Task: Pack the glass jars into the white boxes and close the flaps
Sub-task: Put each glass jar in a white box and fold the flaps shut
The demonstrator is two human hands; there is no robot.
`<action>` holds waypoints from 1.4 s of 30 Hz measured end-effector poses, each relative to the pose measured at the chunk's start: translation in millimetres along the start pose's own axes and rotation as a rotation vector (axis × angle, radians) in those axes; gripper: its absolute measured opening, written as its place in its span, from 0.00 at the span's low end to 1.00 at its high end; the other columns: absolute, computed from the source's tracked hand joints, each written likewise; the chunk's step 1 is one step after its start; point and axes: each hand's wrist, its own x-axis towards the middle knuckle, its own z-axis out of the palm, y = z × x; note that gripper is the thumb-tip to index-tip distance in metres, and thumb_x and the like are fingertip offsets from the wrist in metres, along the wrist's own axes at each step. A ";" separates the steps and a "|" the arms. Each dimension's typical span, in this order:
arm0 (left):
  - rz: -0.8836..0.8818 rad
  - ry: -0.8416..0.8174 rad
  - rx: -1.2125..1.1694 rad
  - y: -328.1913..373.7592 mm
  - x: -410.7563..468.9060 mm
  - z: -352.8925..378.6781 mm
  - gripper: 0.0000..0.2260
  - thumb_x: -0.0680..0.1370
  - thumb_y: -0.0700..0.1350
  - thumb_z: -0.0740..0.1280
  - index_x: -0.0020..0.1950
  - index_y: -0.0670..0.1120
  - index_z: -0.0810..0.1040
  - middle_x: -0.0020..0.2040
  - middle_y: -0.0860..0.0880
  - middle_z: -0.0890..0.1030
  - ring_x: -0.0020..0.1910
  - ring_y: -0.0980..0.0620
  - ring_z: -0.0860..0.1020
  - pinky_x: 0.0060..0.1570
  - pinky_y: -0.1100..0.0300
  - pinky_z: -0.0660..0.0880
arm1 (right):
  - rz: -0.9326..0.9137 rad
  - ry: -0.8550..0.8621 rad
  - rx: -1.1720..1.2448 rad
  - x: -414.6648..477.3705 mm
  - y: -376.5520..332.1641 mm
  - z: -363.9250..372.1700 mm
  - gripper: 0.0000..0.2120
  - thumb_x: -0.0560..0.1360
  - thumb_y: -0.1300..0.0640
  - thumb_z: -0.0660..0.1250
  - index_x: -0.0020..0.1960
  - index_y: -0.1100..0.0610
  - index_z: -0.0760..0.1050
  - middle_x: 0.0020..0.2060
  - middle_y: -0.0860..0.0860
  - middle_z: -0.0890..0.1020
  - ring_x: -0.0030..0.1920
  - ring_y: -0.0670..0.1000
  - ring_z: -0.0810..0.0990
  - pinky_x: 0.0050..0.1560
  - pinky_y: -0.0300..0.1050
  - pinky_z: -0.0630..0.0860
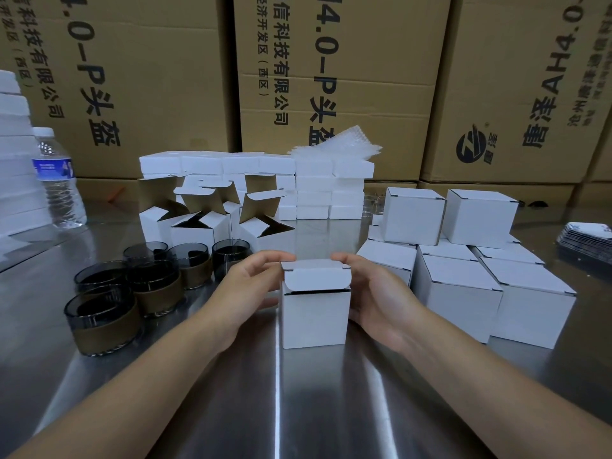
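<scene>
White box [314,319] | upright on counter [298,409], centred between hands | left hand [250,286], right hand [372,293] each grip a side; equally near | lid tab [316,279] over near face, untucked; likely needs pushing in

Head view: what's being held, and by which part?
The small white cardboard box: the left hand and the right hand grip its two sides, fingertips on the top lid's corners.

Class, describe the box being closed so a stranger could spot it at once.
Start at the steel table, near its front middle. Between the left hand and the right hand stands one white box. Unlike the closed boxes stacked to its right, its lid tab lies outside the front wall.
</scene>
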 end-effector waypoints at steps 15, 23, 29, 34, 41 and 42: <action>-0.046 -0.006 -0.049 4.3 -2.4 0.9 0.09 0.77 0.48 0.63 0.49 0.50 0.83 0.45 0.49 0.83 0.45 0.50 0.80 0.40 0.60 0.75 | -0.013 -0.001 -0.057 -5.3 -0.2 4.5 0.09 0.75 0.55 0.65 0.53 0.56 0.76 0.42 0.52 0.77 0.35 0.47 0.70 0.36 0.40 0.68; 0.014 -0.037 0.026 7.7 -8.7 0.8 0.09 0.76 0.41 0.65 0.47 0.52 0.83 0.44 0.52 0.84 0.46 0.52 0.81 0.45 0.59 0.74 | -0.024 0.012 -0.026 -3.8 0.8 2.9 0.06 0.74 0.60 0.66 0.50 0.53 0.77 0.38 0.49 0.81 0.36 0.48 0.77 0.37 0.39 0.72; 0.056 -0.019 0.078 8.3 -7.0 0.1 0.09 0.74 0.40 0.67 0.44 0.54 0.84 0.48 0.51 0.83 0.52 0.50 0.79 0.54 0.54 0.75 | -0.095 0.083 -0.205 -6.6 -0.2 3.4 0.06 0.73 0.57 0.68 0.49 0.52 0.80 0.36 0.45 0.83 0.33 0.42 0.79 0.32 0.33 0.72; 0.198 0.042 0.234 15.5 -6.1 0.3 0.15 0.74 0.36 0.69 0.41 0.57 0.84 0.55 0.61 0.77 0.60 0.60 0.74 0.65 0.55 0.69 | -0.234 0.144 -0.442 -6.0 -5.8 0.0 0.03 0.72 0.56 0.71 0.44 0.50 0.83 0.44 0.47 0.84 0.46 0.47 0.82 0.50 0.42 0.79; 0.505 -0.066 0.669 29.1 -19.4 1.8 0.17 0.77 0.35 0.65 0.41 0.57 0.81 0.49 0.61 0.78 0.41 0.71 0.72 0.42 0.76 0.66 | -0.593 0.151 -0.954 -10.4 -10.6 -0.1 0.09 0.75 0.53 0.69 0.52 0.41 0.81 0.43 0.32 0.79 0.48 0.34 0.74 0.47 0.26 0.69; 0.527 -0.064 0.716 30.1 -20.2 2.5 0.17 0.77 0.36 0.65 0.41 0.59 0.80 0.47 0.61 0.79 0.42 0.70 0.73 0.41 0.77 0.65 | -0.582 0.126 -0.943 -11.3 -10.9 -0.2 0.11 0.75 0.53 0.68 0.54 0.40 0.79 0.42 0.31 0.79 0.46 0.34 0.74 0.45 0.27 0.70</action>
